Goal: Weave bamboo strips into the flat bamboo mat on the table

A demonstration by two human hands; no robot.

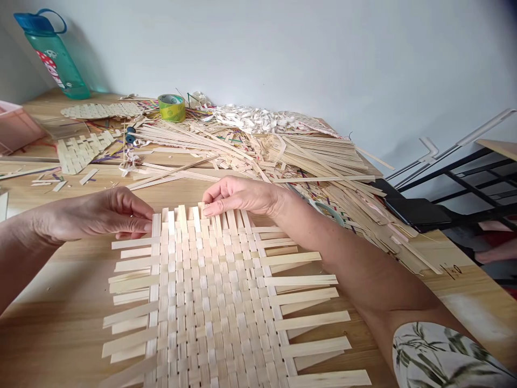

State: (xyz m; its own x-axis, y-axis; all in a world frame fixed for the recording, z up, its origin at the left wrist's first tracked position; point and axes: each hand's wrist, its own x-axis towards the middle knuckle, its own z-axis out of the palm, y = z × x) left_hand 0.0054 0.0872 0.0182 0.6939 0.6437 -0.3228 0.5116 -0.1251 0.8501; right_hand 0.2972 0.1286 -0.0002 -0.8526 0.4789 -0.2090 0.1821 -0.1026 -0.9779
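Woven mat [214, 302], fingers [137, 222] at far edge; tabletop handwriting [453, 271], barely legible.

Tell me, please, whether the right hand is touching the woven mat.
Touching. The head view shows the right hand at the far edge of the woven mat, its thumb tip lying on the strips there.

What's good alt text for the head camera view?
The left hand and right hand hold the far edge of a pale woven mat, its loose strip ends sticking out at both sides, above a wooden table. Beyond it are piled loose strips, a yellow-green tape roll and a blue-green bottle.
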